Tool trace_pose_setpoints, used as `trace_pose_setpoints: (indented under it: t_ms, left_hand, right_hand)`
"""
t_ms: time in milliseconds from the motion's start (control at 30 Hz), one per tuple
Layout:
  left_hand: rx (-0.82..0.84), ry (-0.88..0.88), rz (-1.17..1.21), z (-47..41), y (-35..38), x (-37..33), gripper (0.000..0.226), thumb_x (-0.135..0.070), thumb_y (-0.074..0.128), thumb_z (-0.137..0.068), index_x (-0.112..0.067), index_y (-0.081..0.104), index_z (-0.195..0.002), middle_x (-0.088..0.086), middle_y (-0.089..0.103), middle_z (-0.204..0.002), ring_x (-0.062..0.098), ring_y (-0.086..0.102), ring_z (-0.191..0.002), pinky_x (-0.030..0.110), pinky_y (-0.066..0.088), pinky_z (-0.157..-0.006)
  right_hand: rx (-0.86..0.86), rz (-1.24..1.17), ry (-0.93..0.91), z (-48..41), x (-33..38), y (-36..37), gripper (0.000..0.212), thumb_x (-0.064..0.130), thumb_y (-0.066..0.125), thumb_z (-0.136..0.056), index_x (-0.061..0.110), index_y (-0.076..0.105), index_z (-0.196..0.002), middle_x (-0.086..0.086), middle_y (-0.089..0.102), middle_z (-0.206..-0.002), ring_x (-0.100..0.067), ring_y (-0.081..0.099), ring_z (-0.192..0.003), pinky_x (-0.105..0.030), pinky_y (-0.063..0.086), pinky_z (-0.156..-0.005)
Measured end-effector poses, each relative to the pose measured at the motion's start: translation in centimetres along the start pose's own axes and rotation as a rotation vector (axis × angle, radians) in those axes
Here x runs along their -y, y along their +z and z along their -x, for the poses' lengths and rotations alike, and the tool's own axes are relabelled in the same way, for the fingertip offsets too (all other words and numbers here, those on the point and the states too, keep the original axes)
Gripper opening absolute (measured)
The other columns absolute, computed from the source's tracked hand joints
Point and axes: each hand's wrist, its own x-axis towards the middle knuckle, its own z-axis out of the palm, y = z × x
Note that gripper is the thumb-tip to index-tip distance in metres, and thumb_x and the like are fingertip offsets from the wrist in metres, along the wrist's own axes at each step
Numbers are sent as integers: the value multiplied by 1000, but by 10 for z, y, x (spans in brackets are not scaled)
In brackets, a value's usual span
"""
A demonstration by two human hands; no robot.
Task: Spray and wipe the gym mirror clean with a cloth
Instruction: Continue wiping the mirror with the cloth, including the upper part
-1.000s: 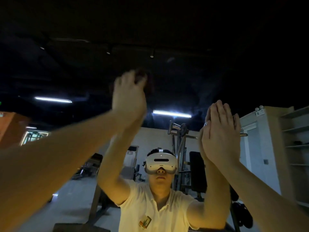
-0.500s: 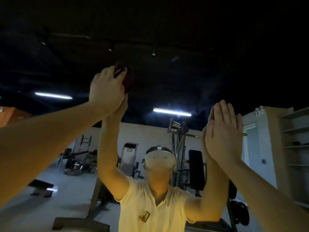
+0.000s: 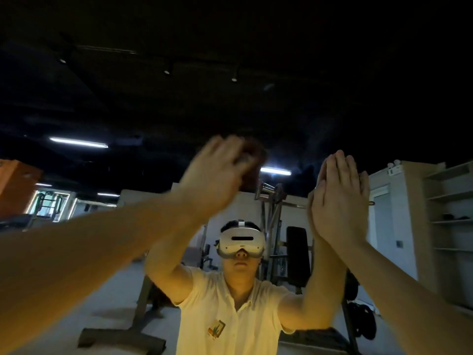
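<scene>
The gym mirror (image 3: 294, 111) fills the whole view right in front of me and shows my own reflection. My left hand (image 3: 215, 175) is raised against the glass, blurred by motion, and presses a dark reddish-brown cloth (image 3: 252, 160) to it; only the cloth's upper right edge shows past my fingers. My right hand (image 3: 337, 198) lies flat on the mirror to the right, fingers straight and together, palm meeting its reflection, holding nothing. No spray bottle is in view.
Everything else is reflection: a weight machine (image 3: 271, 226) and padded bench (image 3: 298, 249) behind me, open shelving (image 3: 450, 216) at the right, ceiling light strips (image 3: 78, 142), a dark ceiling above.
My left hand with the cloth swept left and up half a second ago, and now has swung back right and down across the glass. The right hand has stayed flat in place.
</scene>
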Motion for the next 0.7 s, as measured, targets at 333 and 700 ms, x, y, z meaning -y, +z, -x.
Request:
trace_pose_setpoints:
  t_ms: [333,700]
  left_hand:
    - [-45,-323,139,-62,13,-52,58,-29,53,-98,-18,46,-155,18,33,-165,36,25,-155,54,12,-129]
    - [29,-64,246,26,4,-112,53,-26,53,-88,-14,63,-139,20,43,-159,38,35,-151,55,19,-126]
  right_hand:
    - [15,1,-22,2,0,-5,65,35,14,-103,10,24,-163,-10,19,-171,-25,12,-159,-51,9,-129]
    - [234,-23,-79,0,-8,-34,60,34,17,-109,14,10,-165,-9,6,-173,-23,1,-160,-49,6,-130]
